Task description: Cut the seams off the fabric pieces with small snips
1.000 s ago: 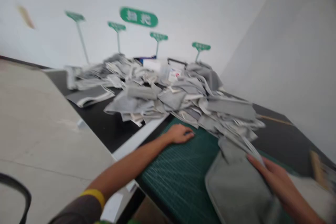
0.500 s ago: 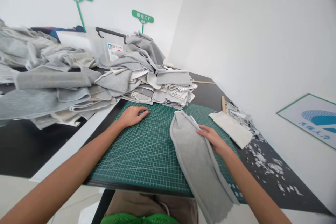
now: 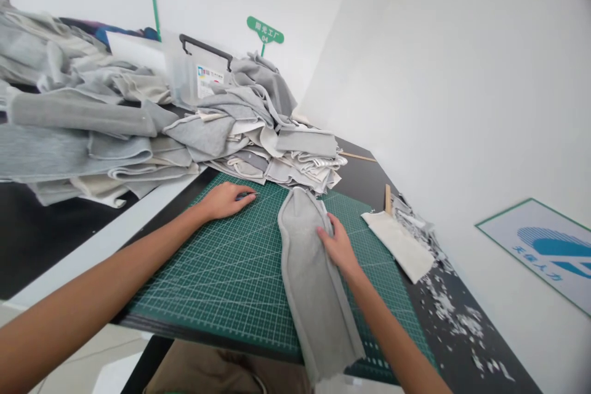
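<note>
White walls (image 3: 438, 74) enclose a black worktop (image 3: 369, 163). A green gridded cutting mat (image 3: 198, 277) lies on the worktop directly beneath both hands.

Left hand (image 3: 226, 202): fingers curled, apparently clasping a small dark implement (image 3: 244, 196) at the far side of the mat; its type cannot be determined.

Right hand (image 3: 337, 245): fingers extended and pressed flat, not clenched, on a long grey fleece panel (image 3: 309, 295). The panel lies on the mat just beside the left hand and overhangs the near edge of the mat. It is soft and brushed, tapers toward the far end, and has a paler folded border.

Beyond the left hand, a heaped pile of grey and cream fabric offcuts (image 3: 221, 135) rests against a clear plastic storage box (image 3: 194, 71). Right of the right hand lie a cream fabric strip (image 3: 397, 246), a wooden lath (image 3: 388, 199) and scattered white scraps (image 3: 443, 308).
</note>
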Demonstrator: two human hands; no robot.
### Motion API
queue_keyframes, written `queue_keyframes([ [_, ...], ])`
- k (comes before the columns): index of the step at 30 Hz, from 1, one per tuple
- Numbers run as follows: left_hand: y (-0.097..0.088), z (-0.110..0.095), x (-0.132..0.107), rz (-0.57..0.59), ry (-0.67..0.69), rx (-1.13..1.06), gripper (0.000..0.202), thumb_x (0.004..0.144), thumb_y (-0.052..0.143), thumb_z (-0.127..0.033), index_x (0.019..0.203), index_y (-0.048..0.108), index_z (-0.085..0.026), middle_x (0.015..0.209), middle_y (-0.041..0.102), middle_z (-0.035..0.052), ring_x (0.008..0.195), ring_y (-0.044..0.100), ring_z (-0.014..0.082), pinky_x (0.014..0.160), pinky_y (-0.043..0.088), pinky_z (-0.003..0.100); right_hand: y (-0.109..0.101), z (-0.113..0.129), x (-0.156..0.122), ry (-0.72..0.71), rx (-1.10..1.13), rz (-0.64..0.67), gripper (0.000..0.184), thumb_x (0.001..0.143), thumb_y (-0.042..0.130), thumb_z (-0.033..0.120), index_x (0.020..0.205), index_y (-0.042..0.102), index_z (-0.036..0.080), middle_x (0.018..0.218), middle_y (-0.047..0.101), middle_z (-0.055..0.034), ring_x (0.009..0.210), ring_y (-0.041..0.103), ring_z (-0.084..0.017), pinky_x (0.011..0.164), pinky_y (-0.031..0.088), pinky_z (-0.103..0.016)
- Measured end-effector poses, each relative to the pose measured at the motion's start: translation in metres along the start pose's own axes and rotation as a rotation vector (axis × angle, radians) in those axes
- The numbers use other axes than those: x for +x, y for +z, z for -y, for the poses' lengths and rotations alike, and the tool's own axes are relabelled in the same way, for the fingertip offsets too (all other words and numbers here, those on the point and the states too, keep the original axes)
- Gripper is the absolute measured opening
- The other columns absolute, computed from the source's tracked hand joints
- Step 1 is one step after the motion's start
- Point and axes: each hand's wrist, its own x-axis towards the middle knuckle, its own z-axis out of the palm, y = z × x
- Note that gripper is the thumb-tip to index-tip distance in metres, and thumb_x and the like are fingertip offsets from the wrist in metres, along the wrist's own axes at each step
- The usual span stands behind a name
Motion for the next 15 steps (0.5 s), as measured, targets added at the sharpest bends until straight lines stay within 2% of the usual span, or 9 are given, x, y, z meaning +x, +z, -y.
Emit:
queue_keyframes([
  [1,0.000,0.001,0.000,-0.003,-0.003,-0.008,0.035,0.094,0.055,-0.041,0.118,0.058,-0.016,0.118,0.061,0.0087,0.105,0.060,0.0225,0.093,0.049,0.046,-0.012,0.004,-0.003,-0.047,-0.017,0.016,0.054,0.084,0.064,0.034,0.132,0.052,0.014,0.131,0.056,-0.0158,0.122,0.053,-0.032,0.103,0.043,-0.049],
  [3,0.001,0.002,0.001,-0.006,-0.011,-0.024,0.035,0.094,0.055,-0.041,0.118,0.058,-0.016,0.116,0.062,0.0086,0.104,0.061,0.0221,0.093,0.049,0.046,-0.040,0.014,-0.008,-0.120,-0.056,-0.005,0.056,0.084,0.061,0.036,0.136,0.049,0.017,0.143,0.047,-0.0142,0.134,0.040,-0.032,0.112,0.032,-0.051],
  [5,0.002,0.002,0.001,-0.013,-0.014,-0.042,0.035,0.093,0.055,-0.041,0.117,0.059,-0.016,0.115,0.062,0.0085,0.102,0.061,0.0217,0.091,0.050,0.045,-0.059,0.025,-0.009,-0.259,-0.137,-0.015,0.049,0.089,0.055,0.037,0.134,0.051,0.020,0.142,0.049,-0.0110,0.133,0.042,-0.027,0.113,0.032,-0.046],
  [6,0.003,0.000,0.001,-0.020,-0.013,-0.052,0.035,0.093,0.055,-0.041,0.117,0.059,-0.016,0.116,0.062,0.0085,0.102,0.061,0.0217,0.091,0.051,0.045,-0.060,0.031,-0.009,-0.318,-0.187,0.008,0.047,0.091,0.052,0.037,0.135,0.050,0.020,0.142,0.049,-0.0105,0.134,0.043,-0.025,0.114,0.032,-0.044],
  [8,0.003,-0.004,0.000,-0.039,-0.004,-0.072,0.034,0.093,0.055,-0.041,0.116,0.059,-0.016,0.116,0.062,0.0084,0.102,0.061,0.0216,0.090,0.051,0.044,-0.046,0.039,-0.008,-0.384,-0.288,0.107,0.049,0.093,0.047,0.037,0.138,0.047,0.017,0.148,0.044,-0.0113,0.138,0.037,-0.025,0.117,0.026,-0.044],
  [9,0.003,-0.008,-0.002,-0.051,0.001,-0.081,0.034,0.093,0.055,-0.041,0.116,0.059,-0.016,0.115,0.062,0.0083,0.101,0.062,0.0211,0.089,0.052,0.044,-0.031,0.042,-0.008,-0.375,-0.346,0.186,0.053,0.094,0.045,0.038,0.142,0.043,0.015,0.153,0.037,-0.0117,0.142,0.031,-0.026,0.119,0.018,-0.047],
  [10,0.002,-0.013,-0.003,-0.067,0.005,-0.088,0.033,0.094,0.055,-0.041,0.115,0.059,-0.016,0.113,0.063,0.0079,0.099,0.062,0.0205,0.088,0.052,0.043,-0.014,0.043,-0.008,-0.367,-0.353,0.235,0.055,0.092,0.048,0.039,0.142,0.044,0.015,0.153,0.036,-0.0117,0.143,0.030,-0.027,0.119,0.017,-0.048],
  [13,-0.002,-0.035,-0.005,-0.130,0.018,-0.112,0.035,0.095,0.052,-0.042,0.117,0.059,-0.016,0.107,0.065,0.0069,0.092,0.064,0.0188,0.085,0.053,0.041,0.036,0.045,-0.013,-0.294,-0.336,0.249,0.058,0.092,0.048,0.037,0.144,0.042,0.011,0.153,0.034,-0.0164,0.144,0.028,-0.032,0.118,0.013,-0.054],
  [15,-0.005,-0.058,-0.004,-0.163,0.051,-0.138,0.037,0.096,0.049,-0.042,0.120,0.057,-0.016,0.111,0.064,0.0076,0.095,0.064,0.0196,0.086,0.053,0.042,0.056,0.047,-0.019,-0.226,-0.312,0.223,0.060,0.092,0.047,0.033,0.144,0.040,0.006,0.153,0.030,-0.0229,0.144,0.024,-0.037,0.115,0.010,-0.061],
])
